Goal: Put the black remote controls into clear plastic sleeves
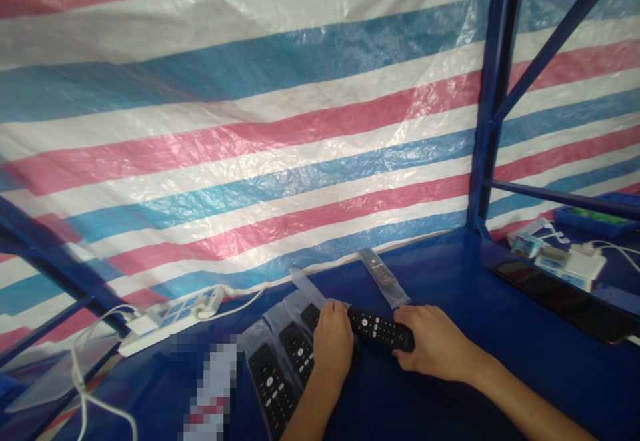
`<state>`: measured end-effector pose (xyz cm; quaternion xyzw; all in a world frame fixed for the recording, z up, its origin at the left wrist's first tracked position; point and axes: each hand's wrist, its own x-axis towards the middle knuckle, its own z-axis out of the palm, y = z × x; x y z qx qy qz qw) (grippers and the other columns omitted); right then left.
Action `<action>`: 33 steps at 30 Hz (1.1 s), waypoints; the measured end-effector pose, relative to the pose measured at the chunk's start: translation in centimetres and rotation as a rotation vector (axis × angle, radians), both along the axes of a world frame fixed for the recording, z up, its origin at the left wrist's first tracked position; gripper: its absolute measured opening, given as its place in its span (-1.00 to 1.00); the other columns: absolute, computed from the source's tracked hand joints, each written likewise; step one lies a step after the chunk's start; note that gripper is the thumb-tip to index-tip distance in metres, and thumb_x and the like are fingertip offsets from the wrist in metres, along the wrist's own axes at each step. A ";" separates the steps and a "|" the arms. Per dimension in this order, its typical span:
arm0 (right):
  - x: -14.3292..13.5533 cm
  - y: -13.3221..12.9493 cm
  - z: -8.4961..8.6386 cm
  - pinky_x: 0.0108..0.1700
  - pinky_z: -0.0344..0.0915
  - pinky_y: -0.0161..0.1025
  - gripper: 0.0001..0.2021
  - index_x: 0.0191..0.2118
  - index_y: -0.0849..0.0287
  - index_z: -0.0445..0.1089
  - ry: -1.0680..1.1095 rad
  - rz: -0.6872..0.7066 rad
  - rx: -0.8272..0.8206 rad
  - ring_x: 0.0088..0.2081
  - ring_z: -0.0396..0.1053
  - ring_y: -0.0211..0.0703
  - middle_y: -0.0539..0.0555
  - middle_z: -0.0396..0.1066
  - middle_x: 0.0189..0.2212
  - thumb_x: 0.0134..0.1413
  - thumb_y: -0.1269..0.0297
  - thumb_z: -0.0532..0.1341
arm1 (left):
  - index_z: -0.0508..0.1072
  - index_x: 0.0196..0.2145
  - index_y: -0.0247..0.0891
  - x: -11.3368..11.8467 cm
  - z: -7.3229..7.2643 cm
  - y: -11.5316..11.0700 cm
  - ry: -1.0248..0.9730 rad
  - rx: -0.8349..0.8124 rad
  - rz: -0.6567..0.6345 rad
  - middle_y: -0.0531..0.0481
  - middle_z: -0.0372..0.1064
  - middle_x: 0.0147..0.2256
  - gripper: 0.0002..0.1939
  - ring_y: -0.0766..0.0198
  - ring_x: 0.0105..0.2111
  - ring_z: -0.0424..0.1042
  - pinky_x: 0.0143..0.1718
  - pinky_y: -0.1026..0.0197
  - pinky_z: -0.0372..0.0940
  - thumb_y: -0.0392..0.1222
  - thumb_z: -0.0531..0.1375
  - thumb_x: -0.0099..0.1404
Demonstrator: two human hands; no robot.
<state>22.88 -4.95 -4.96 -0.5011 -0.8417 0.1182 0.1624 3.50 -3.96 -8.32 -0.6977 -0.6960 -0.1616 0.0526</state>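
Observation:
A black remote control [383,330] lies slantwise between my two hands, its buttons facing up. My right hand [434,342] is closed around its right end, thumb and fingers on either side. My left hand [334,336] is closed at its other end; what those fingers grip is hidden. Partly under my left hand is a remote [310,316] in a clear plastic sleeve. Beside it lie two more sleeved remotes, a middle one [296,349] and a left one [271,388]. A clear sleeve [306,286] reaches toward my left hand from behind. Farther back lies another sleeved remote [383,274].
The blue table [440,271] meets a striped plastic sheet [280,181] at the back. A white power strip [170,321] with cables stands left. To the right are a black phone-like slab [565,298], white chargers [575,264] and a blue tray [595,218]. A blue metal post [489,108] rises behind.

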 end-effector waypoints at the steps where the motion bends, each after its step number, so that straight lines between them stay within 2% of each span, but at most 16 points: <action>1: 0.0 0.0 0.0 -0.39 0.04 -0.28 -0.89 -0.48 0.12 0.35 0.001 0.012 0.009 -0.38 0.43 -0.11 0.00 0.51 -0.39 -0.22 0.24 0.26 | 0.40 -0.27 -0.32 0.0 -0.1 0.0 0.010 0.004 0.003 -0.09 0.37 -0.26 -0.73 0.18 -0.21 0.37 -0.15 0.19 0.21 -0.41 -0.09 0.34; 5: -0.1 0.2 -0.1 -0.40 0.05 -0.29 -0.89 -0.49 0.12 0.36 0.006 0.006 0.001 -0.39 0.43 -0.13 0.00 0.50 -0.41 -0.22 0.24 0.27 | 0.38 -0.25 -0.31 0.1 -0.2 -0.1 0.028 0.011 -0.098 -0.07 0.35 -0.25 -0.71 0.18 -0.18 0.33 -0.13 0.18 0.20 -0.49 -0.09 0.28; 11: -1.0 0.0 -0.4 -0.44 0.02 -0.28 -0.86 -0.52 0.12 0.37 0.050 -0.175 -0.060 -0.42 0.43 -0.12 0.01 0.50 -0.50 -0.15 0.17 0.24 | 0.37 -0.23 -0.28 1.3 -0.1 -1.1 0.002 0.002 -0.178 -0.07 0.34 -0.25 -0.65 0.16 -0.16 0.31 -0.10 0.14 0.21 -0.55 -0.12 0.23; 18: -2.9 -0.2 -1.4 -0.43 0.05 -0.25 -0.81 -0.48 0.14 0.38 0.012 -0.279 -0.070 -0.36 0.47 -0.01 0.12 0.52 -0.46 -0.07 0.12 0.19 | 0.33 -0.34 -0.24 2.7 -1.1 -2.5 -0.181 -0.039 -0.400 -0.04 0.35 -0.29 -0.72 0.21 -0.22 0.33 -0.17 0.17 0.22 -0.52 -0.08 0.21; 21: -2.5 -0.1 -1.4 -0.42 0.05 -0.26 -0.78 -0.48 0.14 0.37 0.040 -0.219 -0.087 -0.35 0.46 -0.04 0.09 0.51 -0.44 -0.05 0.09 0.20 | 0.29 -0.40 -0.22 2.5 -1.4 -2.3 -0.258 0.016 -0.384 -0.02 0.34 -0.36 -0.73 0.22 -0.29 0.34 -0.24 0.17 0.22 -0.46 -0.11 0.27; 24: -1.3 0.0 -1.3 -0.41 0.08 -0.30 -0.76 -0.43 0.13 0.39 0.102 -0.067 -0.135 -0.37 0.41 -0.13 0.01 0.46 -0.46 -0.07 0.04 0.26 | 0.28 -0.39 -0.21 1.9 -1.4 -1.9 -0.347 0.081 -0.337 -0.01 0.33 -0.38 -0.74 0.22 -0.32 0.34 -0.24 0.16 0.21 -0.39 -0.13 0.33; 27: -0.4 0.2 -1.3 -0.41 0.07 -0.34 -0.81 -0.40 0.13 0.39 0.132 0.049 -0.189 -0.42 0.32 -0.21 -0.06 0.38 -0.51 -0.04 0.12 0.27 | 0.28 -0.38 -0.21 1.2 -1.2 -1.8 -0.408 0.094 -0.323 -0.01 0.33 -0.39 -0.74 0.24 -0.33 0.35 -0.23 0.16 0.21 -0.36 -0.14 0.35; 30: -0.2 0.4 -1.6 -0.41 0.07 -0.35 -0.87 -0.44 0.14 0.37 0.156 0.078 -0.182 -0.45 0.28 -0.26 -0.08 0.34 -0.53 0.01 0.21 0.25 | 0.28 -0.39 -0.21 1.1 -0.8 -2.0 -0.424 0.077 -0.339 0.00 0.33 -0.38 -0.74 0.24 -0.34 0.35 -0.25 0.18 0.21 -0.35 -0.13 0.35; 33: -0.4 0.6 -1.9 -0.41 0.07 -0.36 -0.84 -0.44 0.14 0.35 0.193 0.066 -0.158 -0.46 0.26 -0.27 -0.09 0.32 -0.54 0.04 0.18 0.24 | 0.28 -0.39 -0.20 1.5 -0.4 -2.5 -0.407 0.049 -0.379 0.00 0.34 -0.37 -0.73 0.25 -0.32 0.35 -0.25 0.20 0.21 -0.36 -0.13 0.35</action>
